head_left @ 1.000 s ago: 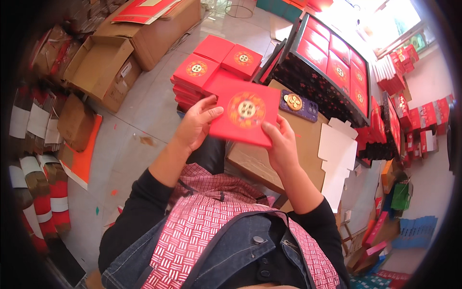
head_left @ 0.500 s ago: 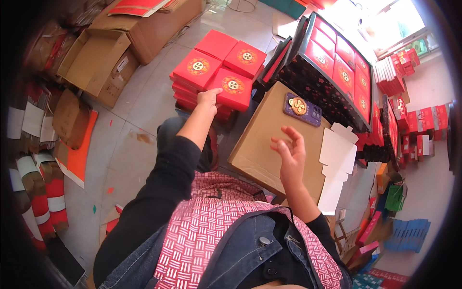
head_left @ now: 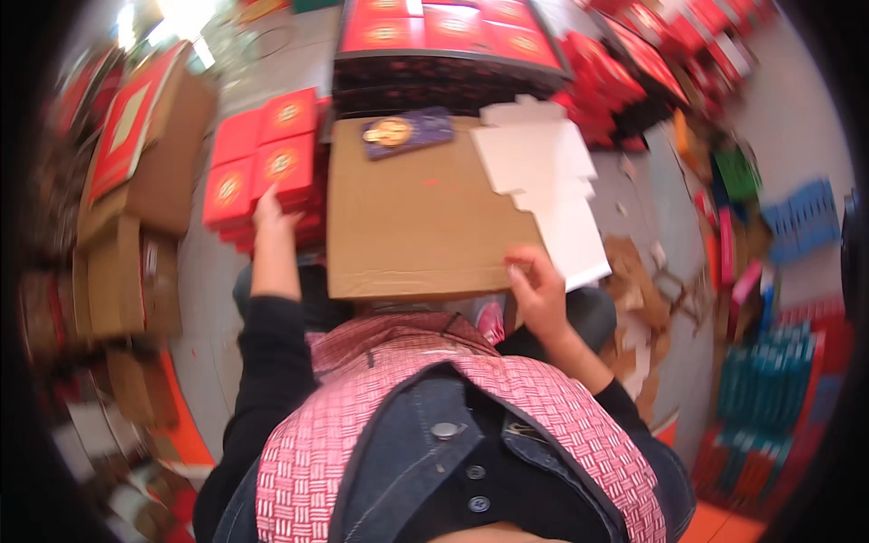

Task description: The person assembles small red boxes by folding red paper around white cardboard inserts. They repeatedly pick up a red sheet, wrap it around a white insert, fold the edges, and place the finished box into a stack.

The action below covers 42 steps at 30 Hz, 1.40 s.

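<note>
My left hand (head_left: 273,222) is at the near edge of a stack of red gift boxes (head_left: 283,163) with gold round emblems. Its fingertips touch the near right box, the thumb stands apart, and motion blurs the fingers. My right hand (head_left: 539,294) hovers by the near right corner of a brown cardboard box (head_left: 425,226), fingers loosely bent and apart, holding nothing. On that box lie a phone (head_left: 421,129) in a dark purple case with a round gold ornament, and a flat white die-cut card sheet (head_left: 548,172) at the right, partly overhanging.
Behind the cardboard box, a black tray (head_left: 453,61) holds several red boxes. At the left stand open brown cartons (head_left: 113,281). To the right, torn brown paper (head_left: 634,317) lies on the floor, with teal packs (head_left: 768,376) and blue packs (head_left: 801,222) beyond.
The view has swung right, so everything appears turned and shifted left. My right hand has come down from above the cardboard box toward its near right corner. My left hand stays at the red boxes.
</note>
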Each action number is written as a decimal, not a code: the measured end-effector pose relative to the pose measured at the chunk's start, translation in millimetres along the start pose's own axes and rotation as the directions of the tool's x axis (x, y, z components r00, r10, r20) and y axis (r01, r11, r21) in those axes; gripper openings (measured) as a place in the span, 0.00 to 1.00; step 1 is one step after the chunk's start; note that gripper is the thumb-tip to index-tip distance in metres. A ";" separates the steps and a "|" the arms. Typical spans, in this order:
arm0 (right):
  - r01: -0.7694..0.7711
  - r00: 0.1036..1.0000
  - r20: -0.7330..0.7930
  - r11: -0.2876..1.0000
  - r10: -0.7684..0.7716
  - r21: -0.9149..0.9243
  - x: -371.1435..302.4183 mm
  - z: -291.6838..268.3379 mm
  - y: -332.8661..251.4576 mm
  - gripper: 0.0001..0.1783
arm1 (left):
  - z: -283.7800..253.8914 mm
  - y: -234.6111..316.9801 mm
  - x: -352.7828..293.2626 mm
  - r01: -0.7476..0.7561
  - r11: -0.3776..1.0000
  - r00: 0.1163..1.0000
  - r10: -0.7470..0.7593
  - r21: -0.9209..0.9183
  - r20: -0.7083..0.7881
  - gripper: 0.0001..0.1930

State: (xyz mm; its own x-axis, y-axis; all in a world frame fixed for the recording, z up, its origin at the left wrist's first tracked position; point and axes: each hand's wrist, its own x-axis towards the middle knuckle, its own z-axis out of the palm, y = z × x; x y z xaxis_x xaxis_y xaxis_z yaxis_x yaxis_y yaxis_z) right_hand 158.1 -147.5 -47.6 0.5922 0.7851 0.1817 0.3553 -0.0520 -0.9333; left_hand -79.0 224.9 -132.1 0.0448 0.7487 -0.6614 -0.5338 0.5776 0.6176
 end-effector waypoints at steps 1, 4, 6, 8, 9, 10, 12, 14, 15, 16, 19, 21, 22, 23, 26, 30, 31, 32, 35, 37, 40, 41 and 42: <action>0.165 0.985 -0.002 0.947 -0.172 -0.277 11.8 -22.4 -7.9 0.20 | -5.2 -1.4 -8.2 -0.081 0.994 0.992 0.088 0.077 -0.091 0.34; 0.170 0.985 0.151 0.509 -0.078 -0.844 10.4 -82.4 -9.0 0.55 | -15.3 -18.4 -50.8 -0.333 0.888 0.935 0.353 0.317 -0.009 0.31; 0.090 0.983 0.151 0.448 0.102 -0.889 -3.0 -104.2 11.5 0.58 | -19.5 -40.3 -84.9 -0.547 0.744 0.833 0.531 0.382 0.159 0.25; 0.119 0.981 0.168 0.382 0.097 -0.916 -13.0 -108.7 26.6 0.50 | -17.7 -62.5 -118.1 -0.724 0.542 0.683 0.648 0.426 0.337 0.22; 0.162 0.983 0.182 0.333 0.029 -0.929 -15.4 -107.1 36.1 0.45 | -15.3 -72.0 -137.3 -0.789 0.431 0.605 0.665 0.437 0.437 0.22; 0.204 0.979 0.202 0.280 -0.036 -0.938 -18.3 -106.2 42.3 0.40 | -12.8 -81.3 -152.0 -0.853 0.363 0.520 0.662 0.376 0.540 0.21; 0.280 0.958 0.236 0.350 -0.163 -0.894 -22.8 -106.2 45.6 0.29 | -1.1 -98.5 -184.2 -0.912 0.246 0.409 0.571 0.327 0.712 0.21; 0.356 0.900 0.198 0.394 -0.387 -0.848 -25.3 -104.6 41.2 0.16 | 11.4 -114.2 -208.2 -0.961 0.076 0.273 0.421 0.267 0.865 0.19; 0.378 0.890 0.191 0.437 -0.413 -0.816 -27.1 -104.4 38.5 0.15 | 18.9 -123.2 -218.0 -0.973 -0.029 0.206 0.322 0.227 0.924 0.18; 0.400 0.880 0.182 0.478 -0.438 -0.782 -29.3 -103.8 36.4 0.13 | 27.4 -131.5 -231.8 -0.988 -0.065 0.120 0.228 0.138 0.966 0.17; 0.512 0.820 0.171 0.565 -0.547 -0.647 -32.7 -82.1 16.3 0.10 | 53.2 -162.0 -266.4 -0.996 -0.029 -0.086 0.032 -0.085 0.996 0.14; 0.558 0.807 0.189 0.617 -0.560 -0.555 -34.0 -57.5 3.1 0.08 | 62.6 -173.5 -254.4 -0.986 0.001 -0.165 -0.066 -0.166 0.984 0.12; 0.524 0.835 0.080 0.741 -0.545 -0.420 -35.0 -46.8 -5.5 0.08 | 65.1 -178.0 -249.8 -0.979 0.021 -0.204 -0.113 -0.203 0.972 0.11; 0.487 0.861 -0.018 0.832 -0.509 -0.265 -35.9 -38.4 -15.4 0.07 | 65.0 -178.0 -246.8 -0.980 0.007 -0.200 -0.070 -0.200 0.977 0.10; 0.343 0.925 0.036 0.873 -0.377 0.346 -47.6 -58.6 -73.5 0.08 | 62.6 -165.0 -231.6 -0.986 -0.036 -0.168 0.062 -0.166 0.984 0.08; 0.186 0.596 0.365 0.565 -0.715 0.804 -50.2 -96.8 -137.1 0.10 | 54.0 -153.8 -220.8 -0.997 -0.038 -0.076 0.131 -0.072 0.988 0.09; 0.115 0.511 0.353 0.469 -0.784 0.875 -51.2 -93.5 -142.0 0.09 | 51.9 -153.0 -219.9 -0.998 -0.025 -0.054 0.139 -0.051 0.989 0.09; 0.067 0.506 0.315 0.400 -0.803 0.914 -51.7 -88.8 -141.8 0.09 | 51.4 -154.3 -222.5 -0.999 -0.015 -0.034 0.142 -0.032 0.989 0.09; 0.309 0.744 0.242 0.641 -0.623 0.703 -43.9 -81.2 -116.1 0.09 | 48.6 -156.3 -222.5 -0.998 0.056 0.005 0.158 -0.004 0.987 0.08; 0.480 0.864 0.200 0.876 -0.462 -0.053 -38.3 -76.0 -84.8 0.09 | 49.7 -155.1 -221.5 -0.997 0.071 0.007 0.160 -0.004 0.987 0.07; 0.422 0.881 0.183 0.550 -0.435 -0.721 -36.6 -50.6 -46.2 0.11 | 52.1 -151.0 -218.4 -0.997 0.078 -0.009 0.169 -0.023 0.986 0.05; 0.427 0.888 0.221 0.541 -0.403 -0.725 -41.3 -50.6 -40.1 0.11 | 50.8 -149.6 -217.6 -0.996 0.083 -0.010 0.171 -0.025 0.985 0.05; 0.431 0.893 0.258 0.532 -0.370 -0.729 -44.1 -50.4 -36.0 0.12 | 49.0 -147.5 -216.8 -0.996 0.082 -0.004 0.158 -0.018 0.987 0.06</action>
State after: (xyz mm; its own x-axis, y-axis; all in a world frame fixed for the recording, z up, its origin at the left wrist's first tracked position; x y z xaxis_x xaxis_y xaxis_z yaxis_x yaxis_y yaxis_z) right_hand 155.6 -211.4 -6.4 0.2106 0.8792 0.4274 0.9714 -0.1392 -0.1923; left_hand 31.4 -6.7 -59.0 0.7490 0.4094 0.5209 -0.1034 -0.7043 0.7023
